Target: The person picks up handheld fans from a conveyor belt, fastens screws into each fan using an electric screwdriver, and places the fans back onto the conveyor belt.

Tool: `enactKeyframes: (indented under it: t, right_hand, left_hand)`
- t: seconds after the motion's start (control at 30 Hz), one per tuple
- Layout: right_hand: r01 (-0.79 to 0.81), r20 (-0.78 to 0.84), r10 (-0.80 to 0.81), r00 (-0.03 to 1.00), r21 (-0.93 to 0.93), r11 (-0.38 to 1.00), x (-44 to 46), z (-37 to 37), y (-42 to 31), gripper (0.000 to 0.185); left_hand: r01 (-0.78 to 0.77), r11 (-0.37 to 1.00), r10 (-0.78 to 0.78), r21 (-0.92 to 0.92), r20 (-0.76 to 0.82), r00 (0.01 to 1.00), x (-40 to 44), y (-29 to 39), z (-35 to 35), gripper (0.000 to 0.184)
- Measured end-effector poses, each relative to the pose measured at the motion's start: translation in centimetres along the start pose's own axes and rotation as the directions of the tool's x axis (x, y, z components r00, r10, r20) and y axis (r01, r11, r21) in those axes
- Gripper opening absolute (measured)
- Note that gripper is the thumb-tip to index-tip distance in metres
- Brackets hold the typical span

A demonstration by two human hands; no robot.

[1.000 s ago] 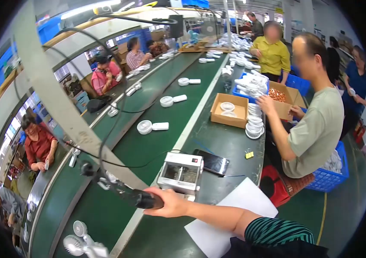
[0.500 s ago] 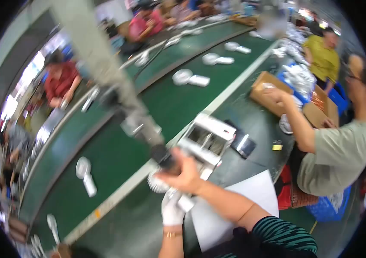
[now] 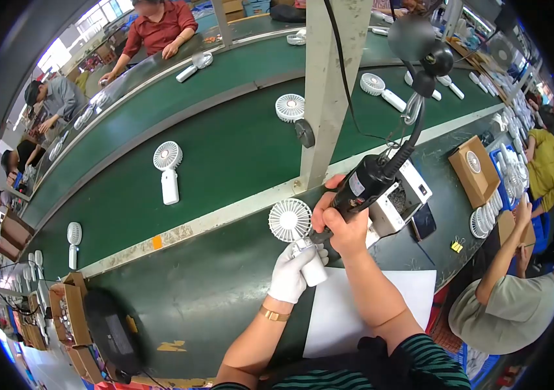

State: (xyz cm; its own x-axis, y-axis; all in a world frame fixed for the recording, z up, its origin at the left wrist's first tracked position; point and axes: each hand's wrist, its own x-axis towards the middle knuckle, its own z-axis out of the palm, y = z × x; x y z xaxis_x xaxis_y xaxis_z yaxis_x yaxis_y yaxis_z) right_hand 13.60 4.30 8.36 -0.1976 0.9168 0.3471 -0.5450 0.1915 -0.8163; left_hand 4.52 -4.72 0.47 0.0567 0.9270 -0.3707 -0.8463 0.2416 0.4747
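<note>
Dark green worktop (image 3: 205, 292) runs alongside a green conveyor belt (image 3: 225, 175) carrying other white plastic fans (image 3: 170, 186), head view. Left hand (image 3: 292, 268), in a white glove, grips a white plastic handheld fan (image 3: 290, 220) by its handle; it's held over the worktop, round grille towards the belt. Bare right hand (image 3: 345, 224) is wrapped around a black cylindrical power driver (image 3: 358, 185), nose angled down to the fan's neck; can't tell if the tip touches. White box-shaped dispenser (image 3: 384, 216) sits just beside the right hand. Step in hand: apparently driver work at the neck. Next move calls for a steady fan, tip lined up, gloved fingers clear.
</note>
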Motion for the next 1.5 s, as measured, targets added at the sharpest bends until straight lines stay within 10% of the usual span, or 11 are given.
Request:
enactKeyframes:
  t: [0.5,0.67,0.73,0.83,1.1,1.2,1.5]
  right_hand:
    - [-0.067,0.121,0.046,0.992,0.173,0.983,-0.6,-1.1,0.3,0.048]
    - [-0.267,0.105,0.286,0.952,-0.166,0.949,-1.7,-0.8,0.9,0.040]
    - [0.000,0.314,0.228,0.922,-0.587,0.809,-1.9,-1.1,1.5,0.041]
    - [0.294,0.485,0.012,0.875,-0.549,0.783,-1.4,-0.3,0.8,0.064]
    - [0.394,0.336,-0.239,0.911,-0.536,0.747,-1.1,-0.3,-1.5,0.055]
    - [0.258,0.082,-0.254,0.964,-0.534,0.805,-0.8,-1.1,-3.8,0.045]
    - [-0.004,-0.108,-0.042,0.993,-0.392,0.920,0.3,-1.2,-3.0,0.039]
  left_hand:
    - [0.013,1.000,-0.012,-0.021,0.028,1.000,0.2,-0.1,-0.2,0.024]
    - [0.009,0.997,-0.010,-0.081,-0.014,1.000,0.6,-1.1,-1.9,0.030]
    - [-0.062,0.968,0.053,-0.242,-0.043,0.998,1.7,-1.6,-1.4,0.034]
    - [0.053,0.974,-0.053,-0.221,0.006,0.999,2.4,-2.1,-4.0,0.029]
    - [-0.147,0.989,0.148,0.025,-0.019,0.989,0.0,-1.3,-0.2,0.024]
    - [0.089,0.992,-0.092,0.092,0.033,0.995,-0.4,-0.3,0.7,0.026]
    - [0.054,0.988,-0.061,0.145,0.042,0.997,-0.4,-0.8,1.7,0.036]
